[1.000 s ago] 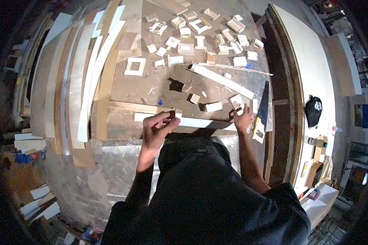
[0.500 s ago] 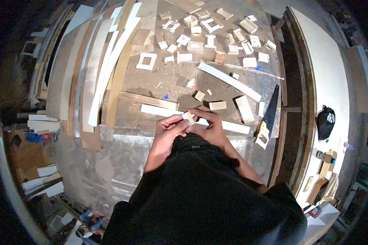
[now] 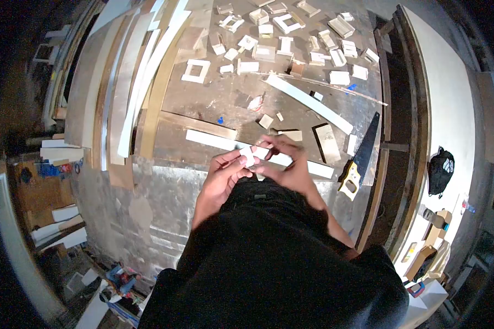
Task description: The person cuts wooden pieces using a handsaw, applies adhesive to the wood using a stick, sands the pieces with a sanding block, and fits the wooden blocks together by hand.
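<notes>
Close to my body, my left hand [image 3: 222, 176] pinches a small pale wooden piece [image 3: 247, 157] between thumb and fingers. My right hand [image 3: 286, 163] is at the piece's right side, its fingers bent and blurred, and what they grip is too small to make out. Beneath both hands runs a long white strip [image 3: 211, 141] on the brown tabletop. Just beyond are a small wooden block [image 3: 265, 121], a block partly behind my right hand [image 3: 292, 135] and a larger rectangular block [image 3: 327, 143].
A handsaw [image 3: 361, 156] with a yellow handle lies at the right. Several small wooden assemblies [image 3: 264, 52] cover the far tabletop. Long boards [image 3: 164, 82] are stacked at the left. A black bag [image 3: 441, 171] rests on the pale board at the right.
My right hand has moved left from the larger block to meet my left hand. Both now work at the small piece. The view has shifted a little.
</notes>
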A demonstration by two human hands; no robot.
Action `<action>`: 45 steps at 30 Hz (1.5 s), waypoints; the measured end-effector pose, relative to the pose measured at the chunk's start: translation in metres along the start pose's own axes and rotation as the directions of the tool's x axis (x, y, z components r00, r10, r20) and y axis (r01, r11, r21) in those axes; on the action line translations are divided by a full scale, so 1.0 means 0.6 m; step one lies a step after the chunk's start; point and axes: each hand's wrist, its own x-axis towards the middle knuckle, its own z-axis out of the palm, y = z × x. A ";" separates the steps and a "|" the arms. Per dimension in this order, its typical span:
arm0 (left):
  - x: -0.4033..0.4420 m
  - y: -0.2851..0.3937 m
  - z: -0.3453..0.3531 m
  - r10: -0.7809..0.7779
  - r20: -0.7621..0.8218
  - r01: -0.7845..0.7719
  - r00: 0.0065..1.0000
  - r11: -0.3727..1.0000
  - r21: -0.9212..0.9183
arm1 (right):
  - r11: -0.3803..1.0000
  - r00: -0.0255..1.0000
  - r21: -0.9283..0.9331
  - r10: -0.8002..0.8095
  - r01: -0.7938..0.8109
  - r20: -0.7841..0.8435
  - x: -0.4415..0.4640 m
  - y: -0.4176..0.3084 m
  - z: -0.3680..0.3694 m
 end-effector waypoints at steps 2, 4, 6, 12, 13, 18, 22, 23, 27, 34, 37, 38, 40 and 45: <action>-0.002 0.011 0.006 0.023 0.046 -0.021 0.999 0.999 -0.048 | 0.973 0.984 -0.146 0.178 -0.181 -0.031 0.012 0.024 -0.022; 0.001 0.020 0.001 0.045 0.095 -0.036 0.994 0.995 -0.092 | 0.921 0.955 -0.254 0.283 -0.296 -0.088 0.035 0.088 -0.035; 0.008 0.030 -0.012 0.190 0.272 -0.131 0.943 0.966 -0.221 | 0.862 0.910 -0.294 0.375 -0.412 -0.176 0.079 0.123 -0.034; 0.011 0.124 -0.045 0.295 0.439 -0.226 0.849 0.953 -0.203 | 0.866 0.927 -0.377 0.216 -0.327 -0.308 0.177 0.197 -0.014; 0.011 0.143 -0.048 0.312 0.469 -0.258 0.827 0.950 -0.177 | 0.920 0.920 -0.245 0.219 -0.306 -0.325 0.185 0.185 -0.005; 0.015 0.218 -0.081 0.254 0.461 -0.273 0.850 0.962 -0.028 | 0.986 0.980 0.082 0.154 -0.145 -0.124 0.210 -0.028 0.066; 0.031 0.275 -0.081 0.304 0.484 -0.437 0.821 0.880 0.188 | 0.995 0.990 0.033 -0.102 0.099 0.100 0.248 -0.118 0.101; 0.038 0.284 -0.081 0.304 0.489 -0.436 0.818 0.881 0.182 | 0.995 0.990 0.025 -0.101 0.099 0.098 0.257 -0.124 0.104; 0.048 0.326 -0.085 0.292 0.580 -0.556 0.760 0.755 0.349 | 0.988 0.987 -0.066 -0.130 0.137 0.096 0.281 -0.150 0.112; 0.053 0.328 -0.074 0.377 0.540 -0.658 0.752 0.400 0.638 | 0.776 0.945 -0.540 -0.246 0.325 0.214 0.285 -0.147 0.092; 0.050 0.318 -0.058 0.406 0.534 -0.661 0.742 0.310 0.683 | 0.768 0.938 -0.540 -0.261 0.346 0.229 0.280 -0.135 0.083; 0.049 0.314 -0.052 0.409 0.516 -0.647 0.752 0.313 0.695 | 0.767 0.937 -0.539 -0.266 0.347 0.226 0.277 -0.131 0.078; 0.047 0.308 -0.036 0.402 0.512 -0.635 0.759 0.285 0.718 | 0.746 0.920 -0.539 -0.308 0.391 0.241 0.267 -0.123 0.066; 0.043 0.283 -0.004 0.400 0.500 -0.618 0.769 0.263 0.741 | 0.775 0.924 -0.504 -0.338 0.381 0.178 0.237 -0.102 0.044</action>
